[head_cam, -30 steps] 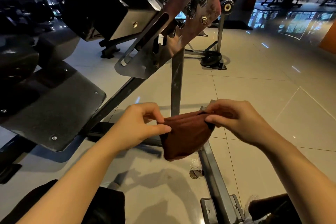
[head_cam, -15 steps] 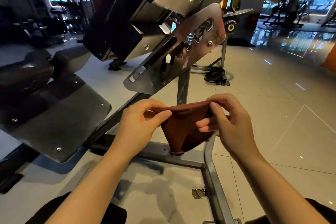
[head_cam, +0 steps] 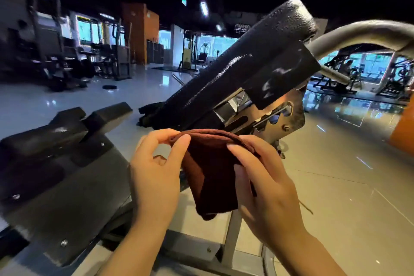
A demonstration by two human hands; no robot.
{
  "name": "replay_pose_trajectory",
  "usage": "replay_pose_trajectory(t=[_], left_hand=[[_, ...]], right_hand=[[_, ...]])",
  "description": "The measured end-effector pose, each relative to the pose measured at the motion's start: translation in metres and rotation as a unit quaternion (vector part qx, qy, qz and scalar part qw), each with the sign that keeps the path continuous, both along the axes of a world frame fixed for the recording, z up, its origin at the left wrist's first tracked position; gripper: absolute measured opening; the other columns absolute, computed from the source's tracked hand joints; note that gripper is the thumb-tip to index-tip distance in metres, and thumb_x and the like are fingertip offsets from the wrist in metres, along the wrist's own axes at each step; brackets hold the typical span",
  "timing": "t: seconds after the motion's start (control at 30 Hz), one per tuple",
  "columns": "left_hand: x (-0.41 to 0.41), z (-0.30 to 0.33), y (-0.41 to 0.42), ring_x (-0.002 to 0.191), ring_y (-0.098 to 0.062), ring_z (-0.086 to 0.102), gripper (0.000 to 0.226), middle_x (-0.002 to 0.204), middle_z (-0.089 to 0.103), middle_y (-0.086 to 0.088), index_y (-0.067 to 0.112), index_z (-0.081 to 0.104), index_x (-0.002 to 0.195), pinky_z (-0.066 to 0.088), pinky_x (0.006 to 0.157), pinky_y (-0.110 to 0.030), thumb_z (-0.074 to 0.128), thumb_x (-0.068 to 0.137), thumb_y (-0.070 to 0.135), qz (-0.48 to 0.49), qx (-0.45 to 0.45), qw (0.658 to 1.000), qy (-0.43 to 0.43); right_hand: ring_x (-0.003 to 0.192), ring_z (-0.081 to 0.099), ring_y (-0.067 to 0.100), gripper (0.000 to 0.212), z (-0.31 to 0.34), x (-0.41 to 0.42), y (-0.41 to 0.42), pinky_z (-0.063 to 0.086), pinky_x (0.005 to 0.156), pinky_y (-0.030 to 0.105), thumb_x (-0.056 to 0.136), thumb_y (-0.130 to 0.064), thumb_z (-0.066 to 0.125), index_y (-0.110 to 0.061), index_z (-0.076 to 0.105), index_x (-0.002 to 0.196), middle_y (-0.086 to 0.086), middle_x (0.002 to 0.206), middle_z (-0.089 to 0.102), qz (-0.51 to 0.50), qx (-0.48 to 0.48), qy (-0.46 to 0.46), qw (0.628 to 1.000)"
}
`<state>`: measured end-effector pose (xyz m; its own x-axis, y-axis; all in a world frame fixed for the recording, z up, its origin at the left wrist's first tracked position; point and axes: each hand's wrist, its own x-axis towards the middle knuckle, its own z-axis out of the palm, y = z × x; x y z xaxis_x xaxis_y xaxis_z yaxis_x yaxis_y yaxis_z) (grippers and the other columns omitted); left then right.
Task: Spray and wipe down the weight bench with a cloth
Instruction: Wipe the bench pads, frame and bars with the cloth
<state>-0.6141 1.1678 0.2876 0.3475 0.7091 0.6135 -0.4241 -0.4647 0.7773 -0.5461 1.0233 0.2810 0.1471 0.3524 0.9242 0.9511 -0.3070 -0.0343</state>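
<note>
A folded dark-red cloth (head_cam: 210,177) hangs between both hands in front of the bench. My left hand (head_cam: 156,172) pinches its upper left edge between thumb and fingers. My right hand (head_cam: 266,184) grips the upper right edge, fingers curled over the fold. Behind the cloth the black padded backrest (head_cam: 242,69) of the weight bench slopes up to the right, its textured surface shiny in patches. The bench's dark seat underside (head_cam: 67,188) with screws lies at the left. No spray bottle is in view.
A notched steel adjustment plate (head_cam: 280,116) and the grey frame post (head_cam: 230,240) stand just behind my hands. A curved grey bar (head_cam: 363,31) arches at upper right. Other gym machines (head_cam: 67,56) line the back; glossy tiled floor (head_cam: 336,175) spreads to the right.
The view has tilted upward, bringing the backrest's padded top and the room into sight. Both hands rose with the cloth and shifted their fingers along its top edge.
</note>
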Motion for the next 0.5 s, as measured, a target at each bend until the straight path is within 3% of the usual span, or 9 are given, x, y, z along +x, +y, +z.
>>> replay_pose_trajectory(t=[0.07, 0.13, 0.2, 0.3, 0.37, 0.5], left_hand=[[0.000, 0.001, 0.009, 0.073, -0.001, 0.064, 0.010, 0.088, 0.066, 0.008, 0.034, 0.062, 0.090, 0.051, 0.060, -0.011, 0.065, 0.087, 0.025, -0.017, -0.038, 0.999, -0.024], [0.001, 0.003, 0.014, 0.082, -0.003, 0.067, 0.010, 0.089, 0.067, 0.015, 0.033, 0.061, 0.091, 0.055, 0.064, -0.016, 0.064, 0.087, 0.024, -0.043, -0.073, 0.995, -0.048], [0.002, 0.007, 0.021, 0.088, -0.002, 0.066, 0.014, 0.086, 0.066, 0.022, 0.035, 0.060, 0.092, 0.055, 0.071, -0.016, 0.063, 0.089, 0.022, -0.033, -0.054, 0.995, -0.073], [0.007, 0.015, 0.034, 0.095, 0.000, 0.061, 0.019, 0.097, 0.062, 0.020, 0.031, 0.057, 0.100, 0.050, 0.081, -0.014, 0.062, 0.093, 0.015, -0.001, 0.018, 0.993, -0.121], [0.011, 0.020, 0.043, 0.106, -0.004, 0.057, 0.026, 0.112, 0.058, 0.009, 0.024, 0.052, 0.114, 0.048, 0.091, -0.016, 0.061, 0.091, 0.015, 0.007, 0.074, 0.987, -0.145], [0.031, 0.036, 0.064, 0.127, -0.022, 0.042, 0.055, 0.134, 0.038, -0.008, 0.017, 0.035, 0.133, 0.039, 0.106, -0.020, 0.064, 0.087, 0.005, -0.001, 0.257, 0.952, -0.166]], right_hand=[[0.112, 0.050, 0.016, 0.033, -0.002, -0.006, 0.010, 0.037, 0.097, 0.007, 0.099, -0.021, 0.043, -0.005, 0.060, 0.124, 0.007, 0.127, 0.050, -0.024, -0.016, 0.008, 1.000], [0.105, 0.051, 0.013, 0.034, 0.002, -0.015, 0.020, 0.038, 0.092, 0.005, 0.097, -0.021, 0.044, -0.006, 0.062, 0.123, 0.010, 0.122, 0.057, -0.050, -0.014, 0.014, 0.999], [0.096, 0.053, 0.012, 0.033, 0.011, -0.024, 0.032, 0.039, 0.087, 0.003, 0.096, -0.022, 0.045, -0.007, 0.065, 0.117, 0.010, 0.112, 0.063, -0.072, -0.004, 0.010, 0.997], [0.090, 0.056, 0.008, 0.026, 0.034, -0.035, 0.049, 0.041, 0.077, 0.002, 0.090, -0.016, 0.060, -0.013, 0.065, 0.115, 0.002, 0.099, 0.070, -0.094, 0.031, 0.003, 0.995], [0.084, 0.055, -0.002, 0.029, 0.047, -0.042, 0.059, 0.041, 0.070, -0.002, 0.088, -0.020, 0.063, -0.018, 0.060, 0.118, -0.007, 0.095, 0.069, -0.108, 0.043, 0.022, 0.993], [0.068, 0.060, 0.007, 0.009, 0.065, -0.052, 0.075, 0.053, 0.057, 0.020, 0.090, -0.024, 0.065, -0.024, 0.060, 0.097, -0.016, 0.081, 0.060, -0.164, 0.074, 0.075, 0.981]])
